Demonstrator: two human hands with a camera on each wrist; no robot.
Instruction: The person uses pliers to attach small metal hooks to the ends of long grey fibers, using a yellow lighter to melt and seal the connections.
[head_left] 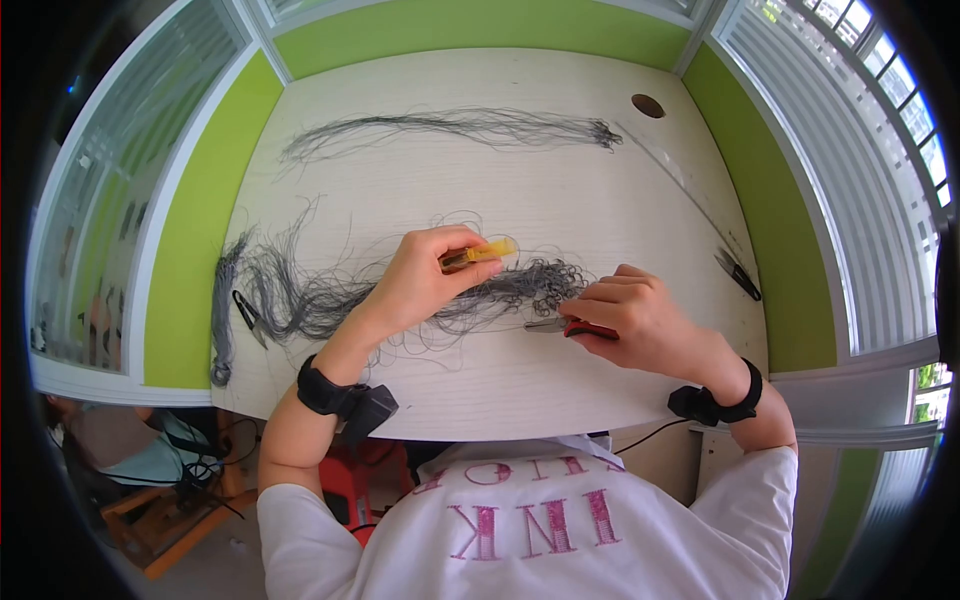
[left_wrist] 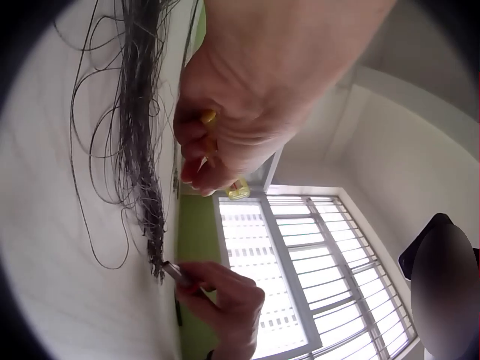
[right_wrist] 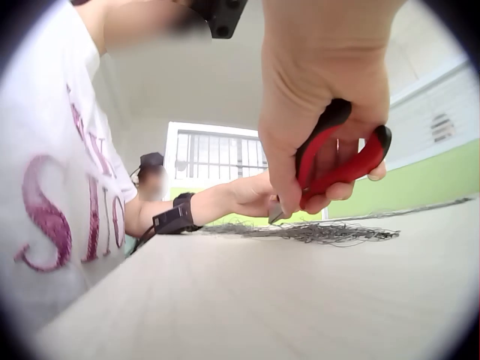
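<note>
In the head view, the left hand (head_left: 425,275) grips a yellow-handled tool (head_left: 490,250) above a long bundle of dark, curly wire-like strands (head_left: 350,305). The right hand (head_left: 640,315) holds red-and-black pliers (head_left: 590,329) beside the bundle's right end, metal tip pointing left. In the right wrist view, fingers wrap the pliers' handles (right_wrist: 337,161), which stand spread, low over the strands (right_wrist: 330,232). The left wrist view shows the left hand (left_wrist: 240,112) curled round the yellow tool (left_wrist: 237,189), with the pliers' tip (left_wrist: 176,273) at the strand ends.
A second strand bundle (head_left: 430,125) lies across the back of the white table (head_left: 480,400). At the left edge are a short bundle (head_left: 226,310) and a black-handled tool (head_left: 246,310); another black-handled tool (head_left: 738,273) lies at right. Green panels (head_left: 480,38) border the table.
</note>
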